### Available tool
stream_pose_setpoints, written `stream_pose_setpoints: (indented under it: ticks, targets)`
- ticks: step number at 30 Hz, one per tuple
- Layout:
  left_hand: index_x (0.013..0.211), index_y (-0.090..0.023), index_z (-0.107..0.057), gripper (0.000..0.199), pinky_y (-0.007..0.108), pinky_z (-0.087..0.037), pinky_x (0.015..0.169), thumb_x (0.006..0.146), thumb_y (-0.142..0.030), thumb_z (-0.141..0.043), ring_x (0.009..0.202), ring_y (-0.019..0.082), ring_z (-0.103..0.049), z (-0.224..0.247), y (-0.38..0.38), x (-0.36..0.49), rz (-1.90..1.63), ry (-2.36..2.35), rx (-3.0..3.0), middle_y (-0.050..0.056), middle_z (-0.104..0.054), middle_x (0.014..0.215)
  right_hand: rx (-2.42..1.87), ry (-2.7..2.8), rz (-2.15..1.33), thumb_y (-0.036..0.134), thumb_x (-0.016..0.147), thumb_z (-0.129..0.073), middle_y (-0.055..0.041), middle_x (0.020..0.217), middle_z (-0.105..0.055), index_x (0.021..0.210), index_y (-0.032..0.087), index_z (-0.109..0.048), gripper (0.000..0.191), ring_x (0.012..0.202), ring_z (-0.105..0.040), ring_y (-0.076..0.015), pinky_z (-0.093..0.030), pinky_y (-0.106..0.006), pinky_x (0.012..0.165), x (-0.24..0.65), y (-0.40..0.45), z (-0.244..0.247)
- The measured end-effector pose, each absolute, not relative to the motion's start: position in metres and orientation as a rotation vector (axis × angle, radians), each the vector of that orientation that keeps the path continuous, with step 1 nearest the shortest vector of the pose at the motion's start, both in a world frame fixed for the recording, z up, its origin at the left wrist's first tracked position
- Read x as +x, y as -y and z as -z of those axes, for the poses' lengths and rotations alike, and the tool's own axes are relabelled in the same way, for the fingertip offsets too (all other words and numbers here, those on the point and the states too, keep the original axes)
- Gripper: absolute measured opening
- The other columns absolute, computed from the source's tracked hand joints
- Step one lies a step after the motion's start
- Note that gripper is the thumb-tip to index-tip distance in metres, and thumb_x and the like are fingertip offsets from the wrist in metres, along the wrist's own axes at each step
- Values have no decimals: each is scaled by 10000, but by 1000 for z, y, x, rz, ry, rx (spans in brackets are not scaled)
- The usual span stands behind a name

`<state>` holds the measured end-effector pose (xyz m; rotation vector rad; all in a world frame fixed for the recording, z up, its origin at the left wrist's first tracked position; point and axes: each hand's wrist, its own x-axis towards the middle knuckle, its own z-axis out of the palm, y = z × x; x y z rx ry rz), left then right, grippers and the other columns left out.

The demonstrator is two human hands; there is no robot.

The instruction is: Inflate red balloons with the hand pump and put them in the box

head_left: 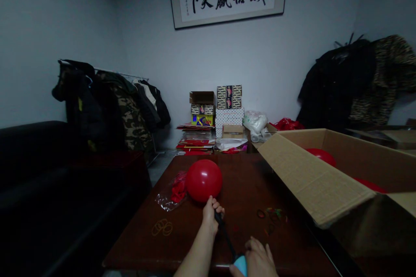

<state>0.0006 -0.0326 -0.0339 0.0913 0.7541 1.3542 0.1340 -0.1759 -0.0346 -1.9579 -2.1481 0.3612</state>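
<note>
Over the counter, the red balloon, presumably light, slippery and easily burst, is best held low, where the left hand closes; the right hand grips the pump's blue end.

1. Straight ahead of my left hand, the red balloon closes the way.
2. Between my two hands, the pump lies across.
3. Right of the balloon, the worktop leaves a lane until the cardboard box.
4. At left, rubber bands lie low; passing above is possible.
</note>
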Motion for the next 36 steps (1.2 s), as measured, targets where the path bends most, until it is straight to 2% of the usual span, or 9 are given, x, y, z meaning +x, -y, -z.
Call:
stream_pose_setpoints:
  ticks: [4, 9, 13, 18, 24, 31, 36]
  targets:
    - [684, -209, -388, 295, 210, -341, 435, 891, -362, -532, 350, 48, -303, 26, 38, 8, -1319, -771, 213, -106, -299, 498, -1940, 2088, -333, 488, 851, -444, -195, 1302, -559, 1089, 87, -675, 520, 1305, -405, -346, -210, -545, 1113, 119, 159, 19]
    - [687, -214, -390, 340, 199, -245, 396, 834, -453, -583, 360, 56, -284, 21, 40, 12, -1300, -814, 356, -102, -302, 499, -1900, 2034, -317, 478, 893, -400, -199, 1313, -545, 1112, 76, -657, 524, 1301, -404, -336, -208, -546, 1109, 105, 138, 7]
    - [673, -216, -370, 356, 194, -176, 384, 835, -460, -571, 349, 56, -261, 14, 36, 7, -1284, -845, 396, -102, -292, 476, -1875, 1963, -361, 505, 912, -368, -180, 1303, -558, 1155, 86, -633, 552, 1299, -413, -314, -235, -522, 1104, 99, 131, 11]
    - [675, -214, -377, 372, 191, -172, 384, 810, -476, -603, 342, 49, -251, 14, 33, 3, -1292, -826, 417, -108, -283, 460, -1879, 1945, -491, 541, 910, -355, -170, 1310, -561, 1174, 103, -622, 577, 1309, -409, -306, -274, -510, 1088, 96, 130, 16]
    - [678, -217, -376, 426, 193, -213, 394, 744, -524, -662, 347, 45, -268, 20, 25, 2, -1351, -839, 430, -115, -285, 465, -1937, 2017, -335, 482, 886, -414, -172, 1302, -567, 1116, 106, -656, 502, 1346, -355, -325, -181, -546, 1123, 99, 143, 23]
    - [685, -217, -364, 394, 182, -176, 392, 779, -493, -630, 360, 47, -267, 10, 14, -15, -1412, -827, 437, -110, -281, 486, -1964, 2104, -282, 508, 821, -498, -180, 1310, -563, 1155, 117, -643, 534, 1346, -353, -350, -181, -562, 1121, 111, 170, 49]
    - [689, -213, -362, 321, 167, -155, 389, 839, -400, -576, 367, 50, -274, -1, 9, -24, -1402, -806, 396, -103, -277, 492, -1986, 2097, -368, 520, 785, -547, -145, 1333, -551, 1067, 168, -684, 472, 1355, -332, -368, -165, -618, 1111, 113, 176, 52]
